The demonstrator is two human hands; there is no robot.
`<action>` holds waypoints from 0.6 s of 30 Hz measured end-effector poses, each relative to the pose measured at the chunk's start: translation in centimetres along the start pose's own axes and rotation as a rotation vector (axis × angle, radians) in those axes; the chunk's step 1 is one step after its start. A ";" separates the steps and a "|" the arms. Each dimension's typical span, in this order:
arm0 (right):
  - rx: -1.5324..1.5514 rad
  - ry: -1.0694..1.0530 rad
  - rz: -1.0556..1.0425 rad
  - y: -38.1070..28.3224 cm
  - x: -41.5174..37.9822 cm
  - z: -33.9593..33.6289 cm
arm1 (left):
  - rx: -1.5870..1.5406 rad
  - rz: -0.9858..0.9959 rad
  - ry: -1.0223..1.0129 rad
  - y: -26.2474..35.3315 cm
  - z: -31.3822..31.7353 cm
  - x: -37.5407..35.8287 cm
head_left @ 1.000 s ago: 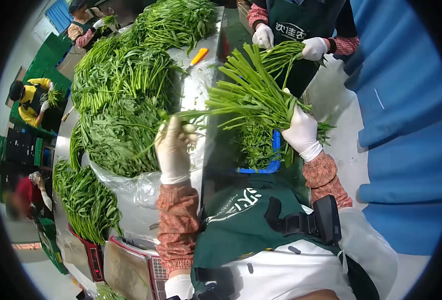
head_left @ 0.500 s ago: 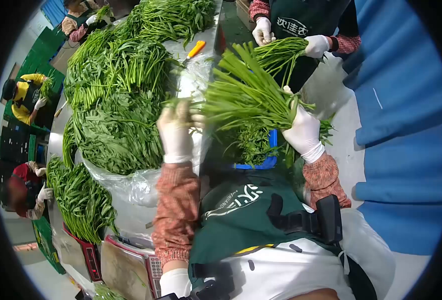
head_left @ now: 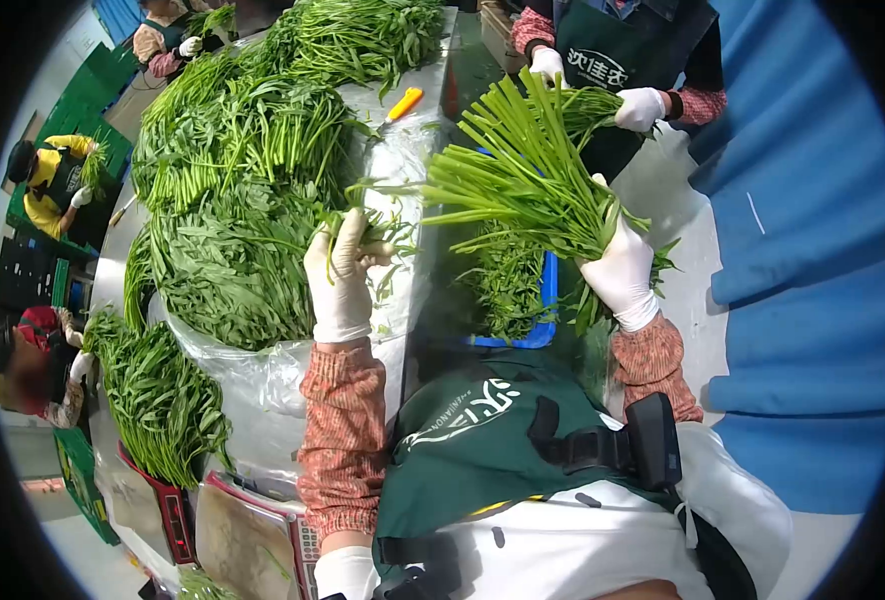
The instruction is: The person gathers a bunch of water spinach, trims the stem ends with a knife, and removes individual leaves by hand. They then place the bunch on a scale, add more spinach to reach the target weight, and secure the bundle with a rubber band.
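"次佳农" on the co-worker's green apron (head_left: pixel 603 70)

My right hand (head_left: pixel 621 275) covers the middle of the bunch of greens (head_left: pixel 533 185), so I cannot see how my fingers close behind the stalks. My left hand (head_left: pixel 341 275) hides the lower ends of the few stems (head_left: pixel 368 222) it pinches. The blue crate (head_left: pixel 548 300) shows only one rim; the bunch and the counter (head_left: pixel 403 150) edge hide the rest. The scale (head_left: pixel 253 525) by my elbow is cut off by the dark border of the view, its keys too small to read. The co-worker (head_left: pixel 623 60) opposite is cropped at the top edge. The person in red (head_left: pixel 33 370) is blurred.
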State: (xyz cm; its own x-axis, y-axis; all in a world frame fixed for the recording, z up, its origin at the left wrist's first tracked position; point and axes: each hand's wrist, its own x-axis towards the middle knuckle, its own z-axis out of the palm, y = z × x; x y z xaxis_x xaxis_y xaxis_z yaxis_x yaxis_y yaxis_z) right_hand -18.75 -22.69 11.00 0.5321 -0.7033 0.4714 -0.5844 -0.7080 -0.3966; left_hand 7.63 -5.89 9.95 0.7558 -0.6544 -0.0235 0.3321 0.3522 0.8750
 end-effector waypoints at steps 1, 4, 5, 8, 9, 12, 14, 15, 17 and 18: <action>-0.009 0.018 -0.038 -0.1 0.1 0.0 | -0.013 0.014 -0.023 0.1 0.0 0.1; -0.047 0.036 -0.080 -0.2 0.3 0.2 | 0.176 0.042 -0.065 0.4 -0.1 0.7; -0.057 0.025 -0.070 -0.3 0.4 0.1 | 0.224 0.039 -0.162 0.3 -0.1 1.2; -0.186 -0.004 -0.058 0.1 0.7 0.0 | 0.687 0.103 -0.390 -3.7 -0.4 4.3; -0.235 -0.026 -0.048 0.4 0.8 -0.1 | 1.269 0.189 -0.444 -4.3 -0.4 4.3; -0.314 -0.039 -0.041 1.1 1.2 0.1 | 1.657 0.408 -0.435 -3.9 0.8 4.1; -0.355 -0.078 0.010 1.2 1.2 0.2 | 1.707 0.528 -0.336 -2.7 2.0 4.4; -0.380 -0.120 0.050 1.0 1.2 0.1 | 1.654 0.578 -0.278 -2.0 2.6 3.9; -0.365 -0.110 0.034 0.1 1.4 -0.3 | 1.433 0.718 -0.207 -0.3 4.5 2.2; -0.354 -0.109 0.021 -0.3 1.4 -0.3 | 1.276 0.733 -0.222 0.2 5.8 1.1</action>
State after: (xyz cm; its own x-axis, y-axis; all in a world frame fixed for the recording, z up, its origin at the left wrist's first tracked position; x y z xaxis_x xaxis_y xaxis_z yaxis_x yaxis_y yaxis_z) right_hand -18.05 -23.50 12.04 0.5687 -0.7336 0.3720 -0.7615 -0.6405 -0.0990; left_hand 5.24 -10.39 12.85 0.3935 -0.7226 0.5683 -0.8698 -0.0926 0.4846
